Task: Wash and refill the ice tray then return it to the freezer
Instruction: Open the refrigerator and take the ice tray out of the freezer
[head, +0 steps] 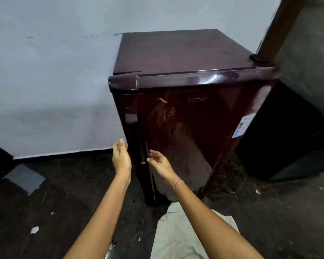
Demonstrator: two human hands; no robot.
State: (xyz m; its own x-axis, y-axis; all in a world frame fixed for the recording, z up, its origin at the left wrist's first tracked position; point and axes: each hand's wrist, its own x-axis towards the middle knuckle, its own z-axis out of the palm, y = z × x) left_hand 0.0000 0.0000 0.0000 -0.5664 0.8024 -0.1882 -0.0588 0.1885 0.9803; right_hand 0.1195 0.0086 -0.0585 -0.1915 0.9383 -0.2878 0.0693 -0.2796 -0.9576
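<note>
A small dark maroon fridge (185,113) stands against the pale wall with its glossy door closed. No ice tray is in view. My left hand (121,157) hovers at the door's left edge, fingers loosely curled and holding nothing. My right hand (160,162) reaches toward the lower left part of the door beside a small round lock (143,163), fingers relaxed and empty. A thin bracelet sits on my right wrist.
A dark cabinet (288,139) stands right of the fridge, and a wooden door frame (281,27) rises at the top right. A grey flat object (24,178) lies on the dark floor at left. Small white scraps dot the floor. My light trousers (180,232) show below.
</note>
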